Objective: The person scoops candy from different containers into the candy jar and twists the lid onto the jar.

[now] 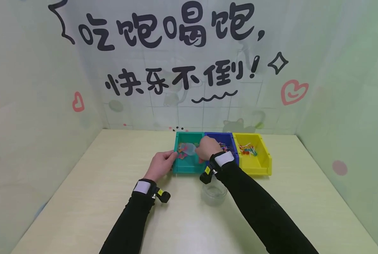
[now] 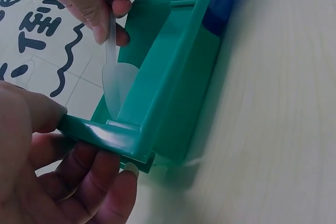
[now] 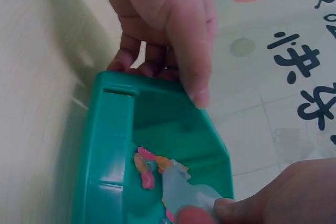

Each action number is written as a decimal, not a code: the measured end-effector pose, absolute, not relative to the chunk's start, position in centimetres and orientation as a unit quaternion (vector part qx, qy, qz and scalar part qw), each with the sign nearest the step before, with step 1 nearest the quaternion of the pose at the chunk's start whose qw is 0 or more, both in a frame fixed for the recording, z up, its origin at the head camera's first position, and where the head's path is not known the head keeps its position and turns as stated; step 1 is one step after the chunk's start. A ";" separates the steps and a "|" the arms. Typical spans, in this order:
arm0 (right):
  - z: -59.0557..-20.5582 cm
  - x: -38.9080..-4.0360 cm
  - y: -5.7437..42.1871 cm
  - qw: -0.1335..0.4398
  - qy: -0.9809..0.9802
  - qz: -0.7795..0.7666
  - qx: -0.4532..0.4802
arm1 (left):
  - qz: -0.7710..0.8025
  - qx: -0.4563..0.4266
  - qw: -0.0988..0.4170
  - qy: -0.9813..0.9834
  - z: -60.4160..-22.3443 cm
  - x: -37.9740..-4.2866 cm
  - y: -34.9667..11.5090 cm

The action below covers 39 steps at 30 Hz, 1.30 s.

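Observation:
In the head view my left hand (image 1: 159,165) grips the left side of a green bin (image 1: 189,169), thumb over the rim and fingers against the outer wall. My right hand (image 1: 207,148) pinches the handle of a translucent plastic scoop (image 1: 189,149) over the bin's right part. The scoop's bowl dips inside, among small pink, orange and clear gummy-like pieces (image 3: 147,182) on the bin floor. In the left wrist view the scoop (image 2: 111,90) slants down behind the bin's front wall, which hides the pieces.
A blue bin (image 1: 218,134) with small multicoloured items adjoins the green one. Right of it stands a yellow bin (image 1: 255,165) holding white-stemmed lollipop-like items (image 1: 248,151). In front, near the right forearm, sits a clear round container (image 1: 215,194). A printed curtain (image 1: 182,116) hangs behind the table.

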State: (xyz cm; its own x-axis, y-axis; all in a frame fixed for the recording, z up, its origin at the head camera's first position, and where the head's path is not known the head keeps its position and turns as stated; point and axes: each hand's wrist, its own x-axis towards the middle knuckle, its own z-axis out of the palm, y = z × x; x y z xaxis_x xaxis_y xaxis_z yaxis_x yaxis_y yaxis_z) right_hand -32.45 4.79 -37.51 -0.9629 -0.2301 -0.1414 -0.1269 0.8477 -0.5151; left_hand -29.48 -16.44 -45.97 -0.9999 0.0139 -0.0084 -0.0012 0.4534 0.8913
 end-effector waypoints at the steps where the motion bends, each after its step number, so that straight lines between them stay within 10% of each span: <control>1: -37.6 -32.5 4.6 0.100 0.956 -0.260 -0.095 | 0.523 0.004 0.008 0.852 -46.0 -29.5 -16.5; 39: -38.6 -32.4 4.9 0.139 0.921 -0.363 -0.038 | 0.528 0.013 0.013 0.849 -45.8 -29.6 -16.4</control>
